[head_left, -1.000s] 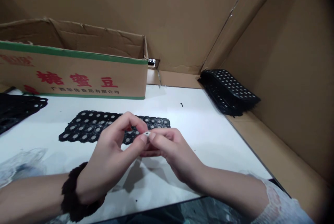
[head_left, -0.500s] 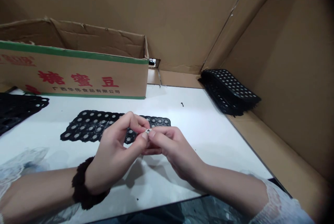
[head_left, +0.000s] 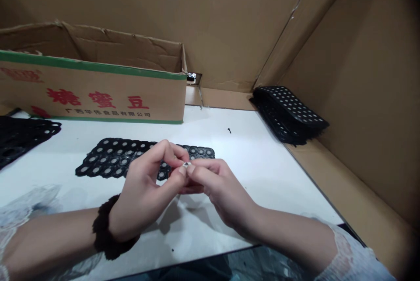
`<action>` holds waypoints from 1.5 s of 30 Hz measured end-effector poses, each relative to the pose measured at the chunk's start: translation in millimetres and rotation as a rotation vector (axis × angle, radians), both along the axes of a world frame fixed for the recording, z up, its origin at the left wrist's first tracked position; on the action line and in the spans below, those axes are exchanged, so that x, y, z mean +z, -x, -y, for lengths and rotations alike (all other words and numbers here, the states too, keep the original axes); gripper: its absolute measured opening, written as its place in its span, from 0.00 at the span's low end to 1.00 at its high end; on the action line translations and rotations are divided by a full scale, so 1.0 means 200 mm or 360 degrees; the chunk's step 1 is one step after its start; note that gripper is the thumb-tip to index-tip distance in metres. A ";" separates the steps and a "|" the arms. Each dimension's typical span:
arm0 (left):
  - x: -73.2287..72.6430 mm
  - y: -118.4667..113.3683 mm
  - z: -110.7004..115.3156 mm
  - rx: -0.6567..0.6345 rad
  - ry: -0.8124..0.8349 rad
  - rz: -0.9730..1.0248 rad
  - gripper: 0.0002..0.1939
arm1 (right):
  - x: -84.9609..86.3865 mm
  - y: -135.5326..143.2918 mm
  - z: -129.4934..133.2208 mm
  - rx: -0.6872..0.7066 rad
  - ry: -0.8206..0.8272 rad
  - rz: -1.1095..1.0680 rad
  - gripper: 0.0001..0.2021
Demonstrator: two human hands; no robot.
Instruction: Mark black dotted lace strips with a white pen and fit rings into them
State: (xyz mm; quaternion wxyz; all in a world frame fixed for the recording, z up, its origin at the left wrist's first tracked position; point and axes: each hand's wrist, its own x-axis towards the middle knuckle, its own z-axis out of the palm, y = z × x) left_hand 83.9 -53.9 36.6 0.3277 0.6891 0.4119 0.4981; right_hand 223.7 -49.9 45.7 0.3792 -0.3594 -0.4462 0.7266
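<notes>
Between the fingertips of both hands is a small white piece with a dark spot [head_left: 187, 164], too small to name more exactly. My left hand [head_left: 154, 180], a dark fluffy band at its wrist, pinches it from the left. My right hand [head_left: 218, 185] pinches it from the right, thumb and fingertips meeting those of the left. Just behind the hands lies a black sheet with rows of round pale-centred discs [head_left: 113, 159] on the white table. The hands cover part of that sheet.
A cardboard box with a green rim [head_left: 124, 84] stands at the back left. More black perforated sheets [head_left: 22, 137] lie at the left edge. A folded stack of black dotted sheets [head_left: 292, 112] rests against the right cardboard wall. A black scrap [head_left: 229, 130] lies on the white table [head_left: 262, 176].
Both hands stay almost still, pinching the small white piece. My left wrist has shifted very slightly to the right.
</notes>
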 end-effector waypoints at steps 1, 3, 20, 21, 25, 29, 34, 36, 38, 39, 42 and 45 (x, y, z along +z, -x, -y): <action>0.00 0.00 0.00 0.0001 -0.0004 0.0000 0.07 | 0.00 0.00 0.00 -0.0001 0.0004 -0.0002 0.09; 0.00 0.00 0.00 0.0005 -0.0012 -0.0007 0.07 | 0.00 0.00 0.01 0.0000 0.0013 -0.0005 0.09; 0.01 0.02 -0.05 0.0022 0.0048 -0.0097 0.03 | -0.03 0.00 -0.01 -0.0010 0.0019 -0.0060 0.11; 0.01 0.02 -0.04 0.0026 0.0043 -0.0108 0.03 | -0.03 0.00 -0.01 -0.0011 0.0020 -0.0064 0.10; 0.01 0.02 -0.04 -0.0014 0.0029 -0.0071 0.03 | -0.04 0.00 -0.01 -0.0004 0.0043 -0.0107 0.12; 0.00 0.02 -0.04 -0.0058 0.0057 -0.0051 0.03 | -0.05 0.00 -0.01 -0.0010 0.0082 -0.0138 0.12; 0.00 0.02 -0.03 -0.0064 0.0036 -0.0035 0.04 | -0.04 0.00 -0.01 -0.0015 0.0056 -0.0137 0.11; 0.00 0.02 -0.03 -0.0067 0.0038 -0.0019 0.05 | -0.04 0.00 -0.01 -0.0025 0.0032 -0.0139 0.11; -0.01 0.03 -0.02 -0.0059 0.0041 -0.0009 0.05 | -0.04 0.01 -0.01 -0.0038 0.0007 -0.0148 0.10; -0.01 0.03 -0.03 -0.0053 0.0039 -0.0007 0.05 | -0.05 0.01 -0.01 -0.0046 -0.0006 -0.0153 0.10; -0.02 0.02 -0.03 -0.0031 0.0019 -0.0015 0.05 | -0.05 0.01 -0.02 -0.0072 -0.0044 -0.0141 0.10; -0.03 0.02 -0.05 -0.0011 -0.0014 -0.0050 0.05 | -0.06 0.01 -0.02 -0.0051 -0.0109 -0.0082 0.12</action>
